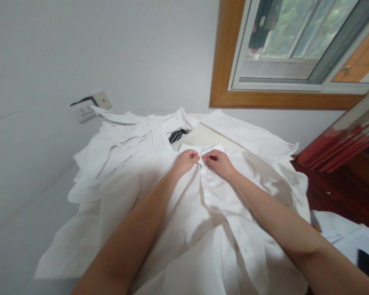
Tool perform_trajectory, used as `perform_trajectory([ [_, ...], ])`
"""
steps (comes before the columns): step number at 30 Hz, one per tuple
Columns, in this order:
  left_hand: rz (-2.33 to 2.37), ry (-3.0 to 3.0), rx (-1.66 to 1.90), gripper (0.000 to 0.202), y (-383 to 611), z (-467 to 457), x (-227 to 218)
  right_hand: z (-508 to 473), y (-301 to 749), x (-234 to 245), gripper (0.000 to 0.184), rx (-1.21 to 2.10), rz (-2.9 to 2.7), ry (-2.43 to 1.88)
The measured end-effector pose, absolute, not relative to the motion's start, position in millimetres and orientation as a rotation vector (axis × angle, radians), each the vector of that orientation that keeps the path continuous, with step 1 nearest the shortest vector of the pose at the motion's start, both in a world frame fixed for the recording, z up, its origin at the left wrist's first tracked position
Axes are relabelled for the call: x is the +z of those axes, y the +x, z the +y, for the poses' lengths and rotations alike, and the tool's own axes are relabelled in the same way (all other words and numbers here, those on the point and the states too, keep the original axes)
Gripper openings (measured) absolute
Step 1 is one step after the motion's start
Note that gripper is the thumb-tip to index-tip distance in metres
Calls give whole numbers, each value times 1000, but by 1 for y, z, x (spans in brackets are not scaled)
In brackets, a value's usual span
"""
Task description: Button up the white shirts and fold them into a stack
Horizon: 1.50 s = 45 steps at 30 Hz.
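A white shirt (215,213) lies spread front-up over a small table, its collar (199,148) at the far end. My left hand (186,160) and my right hand (219,161) meet just below the collar. Both are closed in a pinch on the shirt's front placket, fingertips almost touching each other. Both forearms stretch over the shirt's body.
A heap of other white garments (123,143) lies at the far left, with a black-and-white striped piece (176,135) peeking out. A wall socket (85,108) sits behind it. A wood-framed window (295,53) is at the upper right, dark red floor (335,192) at the right.
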<state>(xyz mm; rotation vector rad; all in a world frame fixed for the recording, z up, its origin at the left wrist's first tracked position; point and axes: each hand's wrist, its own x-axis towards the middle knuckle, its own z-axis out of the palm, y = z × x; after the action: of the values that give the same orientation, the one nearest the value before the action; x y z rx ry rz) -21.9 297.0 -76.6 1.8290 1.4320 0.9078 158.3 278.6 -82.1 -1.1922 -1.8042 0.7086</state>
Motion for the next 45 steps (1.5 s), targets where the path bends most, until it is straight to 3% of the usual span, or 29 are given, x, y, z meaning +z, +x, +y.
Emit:
perform_trajectory([
  [6, 1436, 1833, 890, 12, -22, 298, -76, 280, 157, -86, 19, 753, -1759, -1226],
  [19, 1574, 2214, 978, 5, -15, 283, -74, 278, 159, -82, 20, 409, -2013, -1247],
  [36, 1454, 2095, 952, 9, -21, 293, -75, 281, 156, -84, 23, 728, -1808, -1285],
  [45, 1416, 2246, 1010, 7, -23, 290, -79, 279, 154, -82, 25, 544, -1914, -1363],
])
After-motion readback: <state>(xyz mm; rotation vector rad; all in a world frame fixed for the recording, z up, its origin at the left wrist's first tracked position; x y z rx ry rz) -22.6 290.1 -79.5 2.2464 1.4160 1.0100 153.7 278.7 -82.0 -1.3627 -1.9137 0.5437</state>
